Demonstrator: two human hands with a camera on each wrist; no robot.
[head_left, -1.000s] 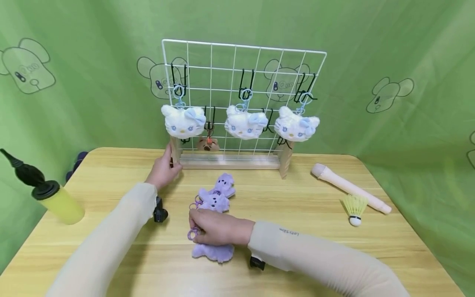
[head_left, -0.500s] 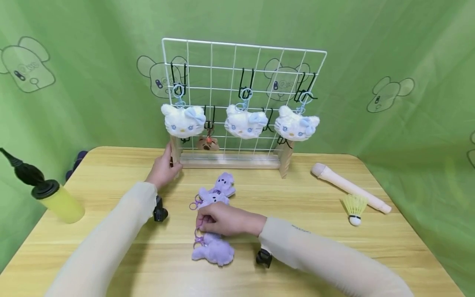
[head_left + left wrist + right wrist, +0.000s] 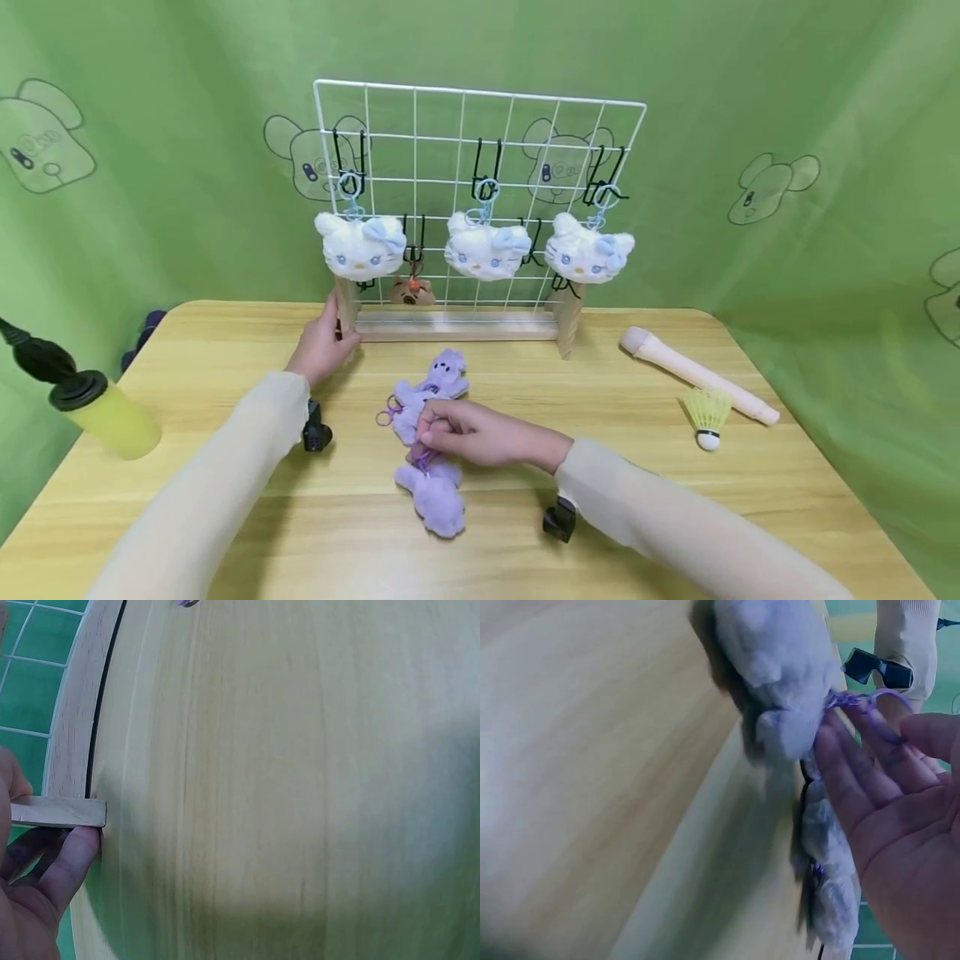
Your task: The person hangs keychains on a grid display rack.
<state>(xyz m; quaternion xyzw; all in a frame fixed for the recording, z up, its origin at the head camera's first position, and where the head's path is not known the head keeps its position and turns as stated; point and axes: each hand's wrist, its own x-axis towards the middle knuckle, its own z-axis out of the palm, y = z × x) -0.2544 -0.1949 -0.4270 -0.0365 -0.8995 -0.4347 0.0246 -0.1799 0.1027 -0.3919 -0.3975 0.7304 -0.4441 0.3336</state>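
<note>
My left hand [image 3: 321, 346] grips the left wooden foot [image 3: 64, 812] of a white wire grid rack [image 3: 457, 327]; thumb and fingers lie on opposite sides of it. My right hand [image 3: 480, 431] pinches the purple ring [image 3: 889, 712] of a purple plush keychain [image 3: 441, 502]. Its plush body hangs below the fingers, apparently just off the table. Just behind, two more purple plush keychains [image 3: 447, 367] lie together, the nearer one partly hidden by my right hand. On the rack's upper black hooks hang three white cat-head plush keychains [image 3: 486, 250], and lower down a brown plush [image 3: 412, 292].
A yellow hand pump [image 3: 112, 421] with a black nozzle stands at the table's left. To the right lie a pale pink toy microphone [image 3: 697, 373] and a yellow shuttlecock [image 3: 707, 417]. Green printed cloth [image 3: 697, 100] hangs behind.
My right hand has drawn up and to the right with the purple keychain by its ring, and the plush has turned and risen. My left hand keeps its hold on the rack's foot.
</note>
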